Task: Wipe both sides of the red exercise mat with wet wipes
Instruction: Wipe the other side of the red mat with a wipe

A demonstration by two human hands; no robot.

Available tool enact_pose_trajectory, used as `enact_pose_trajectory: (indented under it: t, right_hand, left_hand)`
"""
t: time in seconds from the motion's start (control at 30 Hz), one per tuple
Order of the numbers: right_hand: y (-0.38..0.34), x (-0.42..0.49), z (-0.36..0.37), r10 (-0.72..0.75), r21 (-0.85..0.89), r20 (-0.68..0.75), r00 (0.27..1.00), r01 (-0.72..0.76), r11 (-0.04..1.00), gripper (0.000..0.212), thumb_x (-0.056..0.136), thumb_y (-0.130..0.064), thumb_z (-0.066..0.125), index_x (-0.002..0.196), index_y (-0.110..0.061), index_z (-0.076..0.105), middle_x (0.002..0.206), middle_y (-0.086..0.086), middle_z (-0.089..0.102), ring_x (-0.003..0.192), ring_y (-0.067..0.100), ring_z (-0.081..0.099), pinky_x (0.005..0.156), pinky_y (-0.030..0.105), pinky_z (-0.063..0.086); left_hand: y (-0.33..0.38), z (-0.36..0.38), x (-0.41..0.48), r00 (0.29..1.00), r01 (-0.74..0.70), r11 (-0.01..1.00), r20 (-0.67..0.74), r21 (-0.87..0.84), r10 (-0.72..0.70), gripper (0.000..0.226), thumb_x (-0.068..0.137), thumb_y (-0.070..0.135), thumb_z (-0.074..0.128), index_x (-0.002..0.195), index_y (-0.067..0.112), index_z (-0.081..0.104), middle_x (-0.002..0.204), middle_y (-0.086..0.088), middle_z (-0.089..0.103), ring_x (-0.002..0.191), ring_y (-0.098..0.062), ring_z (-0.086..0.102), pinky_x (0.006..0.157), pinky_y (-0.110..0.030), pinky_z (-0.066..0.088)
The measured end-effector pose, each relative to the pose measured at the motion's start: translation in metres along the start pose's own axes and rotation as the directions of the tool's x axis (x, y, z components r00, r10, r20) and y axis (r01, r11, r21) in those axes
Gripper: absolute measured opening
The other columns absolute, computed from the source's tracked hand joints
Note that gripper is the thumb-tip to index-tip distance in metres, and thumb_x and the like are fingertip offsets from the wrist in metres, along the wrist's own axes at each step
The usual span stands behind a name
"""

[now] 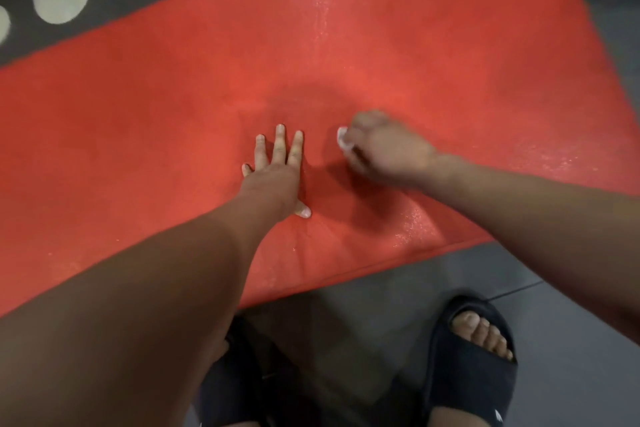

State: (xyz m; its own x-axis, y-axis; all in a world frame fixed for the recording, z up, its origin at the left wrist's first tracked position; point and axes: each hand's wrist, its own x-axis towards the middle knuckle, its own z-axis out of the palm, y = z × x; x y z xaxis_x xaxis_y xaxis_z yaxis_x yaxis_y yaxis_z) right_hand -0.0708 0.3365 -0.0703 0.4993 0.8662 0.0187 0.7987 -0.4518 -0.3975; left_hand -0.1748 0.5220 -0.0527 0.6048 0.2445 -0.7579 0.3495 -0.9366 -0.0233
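Head view: one hand pins, one wipes

The right hand [381, 149] has its fingers [363, 121] curled round a white wet wipe [343, 139], pressed to the red mat [138, 114], likely for scrubbing. The left hand [277, 170] lies flat, straight-fingered, just beside it, probably to stop sliding. The mat lies on the grey floor [571, 288]. The right hand is blurred, the wipe mostly hidden, and the mat's ends are cut off.

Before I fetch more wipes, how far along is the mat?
Wet sheen across the mat suggests the right part is wiped. The right hand holds a wipe mid-mat; the left hand presses flat. The duller left part and the underside seem left.
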Motion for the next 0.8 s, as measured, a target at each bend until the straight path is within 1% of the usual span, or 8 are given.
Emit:
enact_pose_trajectory:
  t: [0.17, 0.23, 0.37, 0.5, 0.57, 0.7, 0.73, 0.8]
  right_hand:
    - [-0.025, -0.062, 0.008, -0.398, 0.099, 0.234, 0.887, 0.385, 0.917, 0.021, 0.097, -0.019, 0.051, 0.111, -0.013, 0.065, 0.099, 0.005, 0.056, 0.087, 0.025, 0.050, 0.076, 0.041, 0.050]
    - [-0.007, -0.052, -0.001, -0.333, 0.065, 0.225, 0.916, 0.327, 0.943, 0.026, 0.095, -0.023, 0.045, 0.110, -0.015, 0.065, 0.099, 0.007, 0.058, 0.090, 0.029, 0.054, 0.077, 0.041, 0.051]
    - [0.029, 0.001, -0.019, 0.050, -0.018, 0.038, 0.998, -0.050, 0.999, 0.031, 0.093, -0.023, 0.042, 0.107, -0.008, 0.066, 0.098, 0.017, 0.060, 0.095, 0.040, 0.059, 0.082, 0.045, 0.051]
    - [0.027, 0.039, -0.013, 0.387, 0.053, -0.069, 0.920, -0.384, 0.922, 0.021, 0.096, -0.013, 0.050, 0.097, 0.000, 0.067, 0.095, 0.024, 0.058, 0.091, 0.043, 0.058, 0.078, 0.045, 0.042]
    - [0.016, 0.035, 0.002, 0.298, 0.054, -0.073, 0.952, -0.295, 0.954, 0.019, 0.090, -0.004, 0.052, 0.098, -0.005, 0.070, 0.091, 0.020, 0.058, 0.086, 0.040, 0.058, 0.076, 0.042, 0.043]
    - [0.010, 0.006, 0.013, -0.085, 0.030, 0.026, 0.996, 0.084, 0.996, 0.024, 0.092, -0.009, 0.055, 0.111, -0.012, 0.070, 0.093, 0.012, 0.060, 0.084, 0.034, 0.057, 0.079, 0.039, 0.046]
    - [0.015, 0.010, 0.007, -0.102, 0.017, 0.044, 0.994, 0.102, 0.995, 0.024, 0.092, -0.009, 0.056, 0.110, -0.014, 0.071, 0.095, 0.011, 0.062, 0.087, 0.034, 0.059, 0.080, 0.038, 0.049]
    - [0.029, 0.028, -0.002, 0.035, -0.006, 0.010, 0.999, -0.035, 0.999, 0.024, 0.089, -0.005, 0.057, 0.104, -0.013, 0.073, 0.096, 0.013, 0.065, 0.091, 0.036, 0.061, 0.086, 0.037, 0.048]
  left_hand:
    - [0.001, -0.001, -0.010, 1.000, 0.008, 0.999, -0.010, -0.042, -0.008, 0.141, 0.072, 0.039, 0.090, 0.157, 0.034, -0.023, 0.161, 0.007, -0.037, 0.153, -0.032, -0.023, 0.121, -0.062, 0.016]
    - [0.006, 0.003, -0.019, 1.000, -0.001, 0.998, -0.010, -0.062, 0.001, 0.133, 0.077, 0.038, 0.087, 0.159, 0.031, -0.018, 0.164, 0.005, -0.031, 0.154, -0.029, -0.020, 0.120, -0.062, 0.020]
    - [0.014, 0.019, -0.036, 0.996, -0.039, 0.997, 0.080, -0.060, 0.044, 0.139, 0.073, 0.047, 0.087, 0.157, 0.031, -0.022, 0.161, 0.001, -0.039, 0.151, -0.030, -0.028, 0.118, -0.063, 0.019]
    - [0.016, 0.034, -0.036, 0.996, -0.022, 0.999, 0.087, -0.043, 0.025, 0.146, 0.070, 0.044, 0.089, 0.154, 0.032, -0.030, 0.153, 0.002, -0.050, 0.146, -0.032, -0.037, 0.120, -0.064, 0.015]
    - [0.017, 0.038, -0.035, 0.998, -0.003, 1.000, 0.058, -0.025, 0.004, 0.147, 0.070, 0.043, 0.090, 0.153, 0.031, -0.031, 0.153, 0.002, -0.050, 0.146, -0.032, -0.037, 0.120, -0.064, 0.015]
    - [0.015, 0.040, -0.033, 0.999, -0.003, 1.000, 0.046, -0.023, 0.004, 0.147, 0.070, 0.043, 0.090, 0.152, 0.031, -0.032, 0.151, 0.003, -0.052, 0.145, -0.031, -0.038, 0.120, -0.062, 0.014]
    - [0.015, 0.040, -0.032, 0.999, 0.000, 1.000, 0.052, -0.028, 0.001, 0.147, 0.071, 0.043, 0.090, 0.152, 0.032, -0.033, 0.151, 0.004, -0.052, 0.145, -0.031, -0.039, 0.120, -0.062, 0.013]
    - [0.016, 0.039, -0.033, 0.998, 0.005, 1.000, 0.064, -0.030, -0.003, 0.147, 0.071, 0.042, 0.089, 0.151, 0.031, -0.034, 0.150, 0.004, -0.053, 0.145, -0.031, -0.040, 0.120, -0.062, 0.013]
